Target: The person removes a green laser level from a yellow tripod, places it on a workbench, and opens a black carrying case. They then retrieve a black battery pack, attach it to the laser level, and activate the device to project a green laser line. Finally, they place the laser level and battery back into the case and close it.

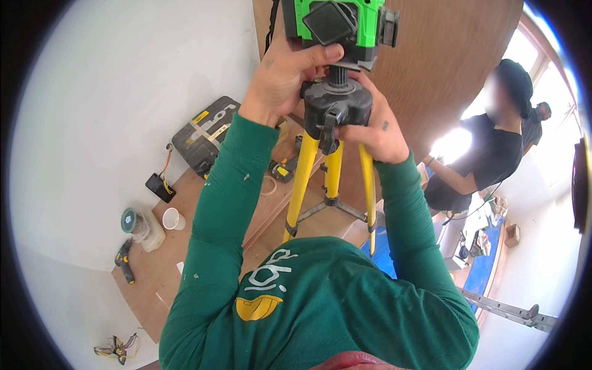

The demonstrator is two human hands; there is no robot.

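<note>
A green and black laser level (369, 23) sits on top of a tripod with a black head (333, 103) and yellow legs (300, 179), at the upper middle of the view. My left hand (280, 77) is closed on the laser level's lower left side, its thumb pressed against the front below a dark square cover. Around the right side of the tripod head my right hand (377, 123) is wrapped, with its thumb near the black clamp handle (331, 123). Its other fingers are partly hidden behind the head.
On the wooden bench (209, 246) at left are a black tool case (203, 132), a drill (280, 171), a white cup (174, 219) and a lidded plastic tub (148, 231). A tall wooden panel (431, 55) stands ahead. Two people (487, 151) are at right, near a ladder (512, 311).
</note>
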